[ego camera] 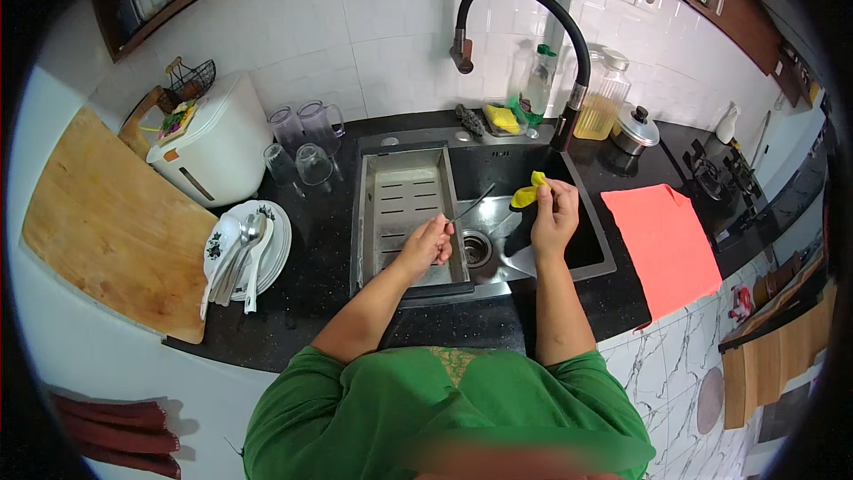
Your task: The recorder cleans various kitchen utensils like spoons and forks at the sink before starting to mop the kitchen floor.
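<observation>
My left hand (426, 250) is over the right edge of the metal colander tray (410, 197) in the sink. Its fingers pinch a thin dark rod-like utensil (474, 203), which slants up to the right; its exact kind cannot be made out. To the right, my right hand (556, 217) is raised over the sink basin (496, 210). Between its thumb and fingers is a small, limp yellow piece (525, 197), perhaps cloth or sponge. Below and between the hands is the round drain (476, 248).
A black flexible faucet (580, 40) arches over the sink. Stacked plates with spoons (266, 260), glasses (313, 163) and a white bin (216, 140) stand left. On the right are a coral cloth (663, 247), a lidded pot (634, 130) and a stove (716, 177). A yellow sponge (503, 119) lies behind.
</observation>
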Demonstrator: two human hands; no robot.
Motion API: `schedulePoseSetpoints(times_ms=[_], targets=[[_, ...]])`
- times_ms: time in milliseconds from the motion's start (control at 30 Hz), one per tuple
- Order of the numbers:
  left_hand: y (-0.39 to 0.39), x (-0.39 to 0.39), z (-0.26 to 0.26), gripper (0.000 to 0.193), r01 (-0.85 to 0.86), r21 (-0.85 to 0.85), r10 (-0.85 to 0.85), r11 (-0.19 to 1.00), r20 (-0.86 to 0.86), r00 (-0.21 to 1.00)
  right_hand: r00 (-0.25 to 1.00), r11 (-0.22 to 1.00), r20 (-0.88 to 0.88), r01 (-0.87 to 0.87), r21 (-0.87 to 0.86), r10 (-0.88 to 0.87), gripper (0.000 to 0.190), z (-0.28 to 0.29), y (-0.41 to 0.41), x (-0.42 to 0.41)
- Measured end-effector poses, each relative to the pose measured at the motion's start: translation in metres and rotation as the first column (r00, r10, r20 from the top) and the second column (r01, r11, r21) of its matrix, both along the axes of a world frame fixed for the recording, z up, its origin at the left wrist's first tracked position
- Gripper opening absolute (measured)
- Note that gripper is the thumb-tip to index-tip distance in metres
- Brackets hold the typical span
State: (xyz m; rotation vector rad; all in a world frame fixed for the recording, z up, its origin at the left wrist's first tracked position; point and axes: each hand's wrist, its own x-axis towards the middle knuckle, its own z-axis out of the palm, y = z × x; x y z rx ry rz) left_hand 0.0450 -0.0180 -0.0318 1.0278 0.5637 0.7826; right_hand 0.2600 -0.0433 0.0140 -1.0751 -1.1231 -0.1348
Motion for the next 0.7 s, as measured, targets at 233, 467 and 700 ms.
schedulePoseSetpoints(times_ms=[233,467,700], targets=[[-0.015,0.007,0.012,0.017,-0.026,0.18,0.039,0.983,-0.068,0.997,0.932,0.986,0.323,-0.157,-0.048,0.164,0.017,-0.008,-0.011,-0.036],[-0.01,0.006,0.002,0.014,0.085,0.292,-0.064,0.953,-0.081,0.995,0.865,0.98,0.463,-0.15,-0.134,0.196,0.018,-0.015,0.0,-0.039],[-0.014,0.007,0.008,0.013,0.064,0.285,-0.046,0.956,-0.069,0.997,0.779,0.889,0.427,-0.394,-0.234,0.458,0.02,-0.014,-0.013,-0.057]])
